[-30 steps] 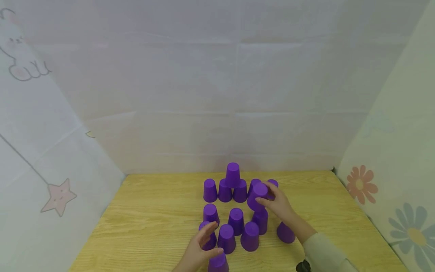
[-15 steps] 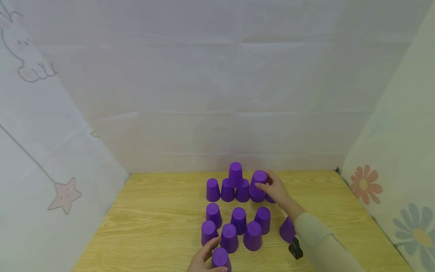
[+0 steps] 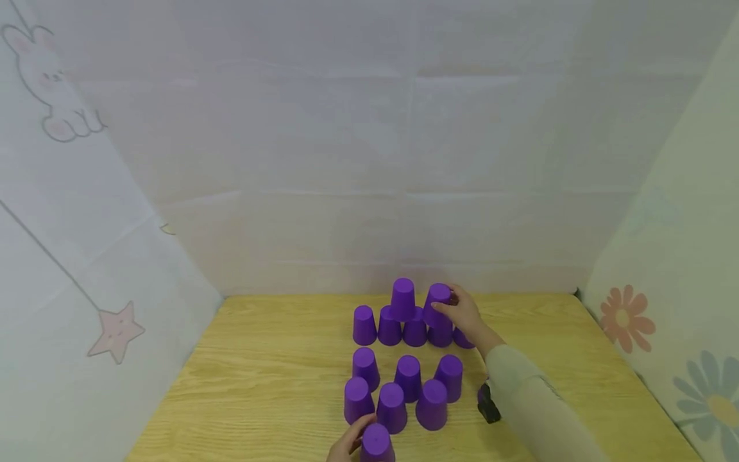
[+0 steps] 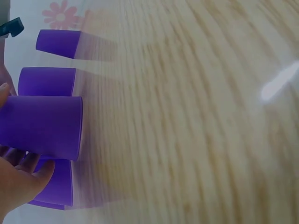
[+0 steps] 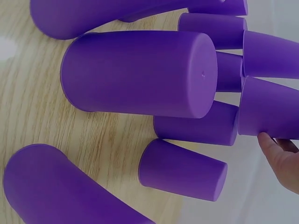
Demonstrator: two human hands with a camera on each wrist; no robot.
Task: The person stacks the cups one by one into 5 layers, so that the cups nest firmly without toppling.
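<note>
All the cups are purple and stand upside down. My right hand (image 3: 466, 316) holds a cup (image 3: 437, 303) by its side, between thumb and fingers. That cup sits over the third and fourth cups of the back row, beside another raised cup (image 3: 403, 299). In the right wrist view its rim is right at the tops of the cups below. At the front, my left hand (image 3: 349, 441) is around the nearest cup (image 3: 377, 444). The left wrist view shows fingers (image 4: 43, 172) on one side of this cup (image 4: 42, 126) and the thumb on the other.
Several single cups, one of them a middle cup (image 3: 408, 378), stand between the back row (image 3: 364, 326) and the front cup. A black wrist device (image 3: 487, 403) partly hides a cup at the right. White printed cloth (image 3: 323, 160) encloses the wooden table (image 3: 260, 385).
My right hand has carried its cup back and up onto the back row. My left hand has lowered toward the front cup and come around it. The view has shifted slightly.
</note>
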